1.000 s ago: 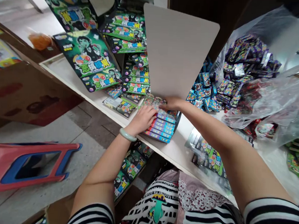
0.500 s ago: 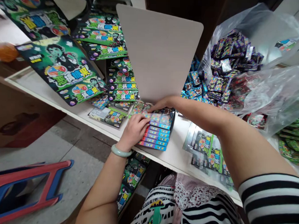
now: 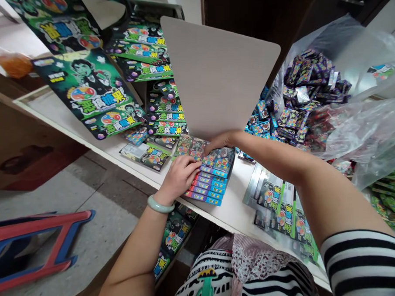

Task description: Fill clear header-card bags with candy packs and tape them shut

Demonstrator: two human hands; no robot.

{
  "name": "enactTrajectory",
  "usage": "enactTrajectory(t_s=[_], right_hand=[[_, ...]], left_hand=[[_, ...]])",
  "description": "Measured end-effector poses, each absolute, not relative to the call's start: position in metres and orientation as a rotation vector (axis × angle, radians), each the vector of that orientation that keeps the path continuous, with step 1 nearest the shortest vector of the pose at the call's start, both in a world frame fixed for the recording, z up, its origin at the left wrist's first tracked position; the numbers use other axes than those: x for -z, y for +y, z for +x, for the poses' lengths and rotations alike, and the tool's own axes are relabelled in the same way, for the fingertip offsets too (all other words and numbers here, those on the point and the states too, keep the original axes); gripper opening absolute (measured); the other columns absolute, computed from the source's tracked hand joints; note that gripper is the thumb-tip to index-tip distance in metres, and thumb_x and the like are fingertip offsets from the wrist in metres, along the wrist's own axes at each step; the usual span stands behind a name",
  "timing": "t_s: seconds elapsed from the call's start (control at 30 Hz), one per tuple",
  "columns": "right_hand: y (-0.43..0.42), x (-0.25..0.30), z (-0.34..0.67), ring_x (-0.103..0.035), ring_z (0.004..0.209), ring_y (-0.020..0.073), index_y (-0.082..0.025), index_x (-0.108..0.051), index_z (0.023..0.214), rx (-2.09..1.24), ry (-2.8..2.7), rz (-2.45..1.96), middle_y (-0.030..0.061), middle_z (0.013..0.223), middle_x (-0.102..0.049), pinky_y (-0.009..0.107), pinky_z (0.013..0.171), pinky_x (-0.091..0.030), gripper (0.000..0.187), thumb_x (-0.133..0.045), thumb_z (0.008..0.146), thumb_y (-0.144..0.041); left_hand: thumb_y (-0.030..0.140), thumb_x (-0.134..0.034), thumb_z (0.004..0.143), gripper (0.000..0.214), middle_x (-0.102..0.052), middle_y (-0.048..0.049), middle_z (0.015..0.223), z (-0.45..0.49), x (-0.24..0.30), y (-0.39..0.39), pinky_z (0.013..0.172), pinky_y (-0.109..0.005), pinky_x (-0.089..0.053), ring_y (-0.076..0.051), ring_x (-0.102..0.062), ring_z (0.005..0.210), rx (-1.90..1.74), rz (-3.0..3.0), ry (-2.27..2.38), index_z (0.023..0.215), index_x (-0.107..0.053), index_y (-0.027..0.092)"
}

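An open display box stands on the white table, its plain grey lid [image 3: 218, 79] upright at the back. Small candy packs [image 3: 218, 160] in blue, purple, red and green fill it in rows. My left hand [image 3: 180, 175], with a pale bangle at the wrist, is curled against the left front of these packs, fingers on top and thumb along their edge. Across the back of the box reaches my right hand [image 3: 222, 140], its visible index finger stretched down onto the packs. The other fingers of that hand are partly hidden.
Printed display boxes [image 3: 91, 91] stand at the left. Clear bags [image 3: 318, 79] of loose purple, blue and red packs lie at the right. Flat printed pouches [image 3: 280, 208] lie near the table's front edge [image 3: 233, 228]. A red and blue stool [image 3: 39, 246] stands on the floor.
The view has shifted slightly, so the scene sits a little lower and to the right. Both hands stay at the packs; the right fingers have shifted slightly over the rows.
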State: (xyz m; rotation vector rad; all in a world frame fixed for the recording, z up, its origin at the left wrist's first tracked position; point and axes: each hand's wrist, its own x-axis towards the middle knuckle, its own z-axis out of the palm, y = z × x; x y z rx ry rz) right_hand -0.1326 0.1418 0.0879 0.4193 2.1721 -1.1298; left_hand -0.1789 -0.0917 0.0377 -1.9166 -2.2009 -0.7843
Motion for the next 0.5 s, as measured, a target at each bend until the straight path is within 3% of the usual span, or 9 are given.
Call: enactTrajectory(t_s=[0.17, 0.3, 0.4, 0.5], right_hand=[[0.125, -0.103, -0.128, -0.071, 0.100, 0.0291, -0.016, -0.069, 0.122, 0.771, 2.540, 0.272, 0.0109, 0.114, -0.075, 0.037, 0.084, -0.056, 0.055, -0.074, 0.074, -0.042], [0.095, -0.094, -0.117, -0.061, 0.120, 0.0392, -0.009, -0.042, 0.150, 0.281, 2.807, 0.420, 0.0249, 0.136, -0.060, 0.048, 0.098, -0.049, 0.089, -0.074, 0.075, -0.043], [0.085, -0.079, -0.105, -0.045, 0.137, 0.0429, -0.011, -0.028, 0.158, 0.149, 2.851, 0.460, 0.0272, 0.153, -0.041, 0.054, 0.110, -0.037, 0.088, -0.062, 0.087, -0.051], [0.093, -0.070, -0.087, -0.031, 0.148, 0.0382, -0.015, -0.025, 0.159, 0.377, 2.829, 0.414, 0.0207, 0.164, -0.027, 0.053, 0.116, -0.031, 0.078, -0.041, 0.097, -0.060]], left_hand=[[0.026, -0.044, 0.100, 0.029, -0.065, -0.0121, 0.103, -0.180, -0.033, -0.091, 0.090, -0.043, -0.050, -0.026, -0.057, 0.099, 0.671, -1.959, -2.204, 0.109, -0.070, 0.017], [0.027, -0.043, 0.100, 0.030, -0.066, -0.0124, 0.105, -0.179, -0.030, -0.084, 0.092, -0.044, -0.050, -0.027, -0.058, 0.102, 0.638, -1.971, -2.263, 0.110, -0.070, 0.018], [0.028, -0.043, 0.099, 0.030, -0.067, -0.0123, 0.108, -0.179, -0.032, -0.083, 0.094, -0.042, -0.052, -0.026, -0.060, 0.105, 0.768, -1.963, -2.308, 0.114, -0.068, 0.018], [0.030, -0.042, 0.100, 0.033, -0.067, -0.0114, 0.114, -0.184, -0.036, -0.089, 0.098, -0.040, -0.052, -0.023, -0.062, 0.109, 1.010, -1.885, -2.315, 0.125, -0.061, 0.019]])
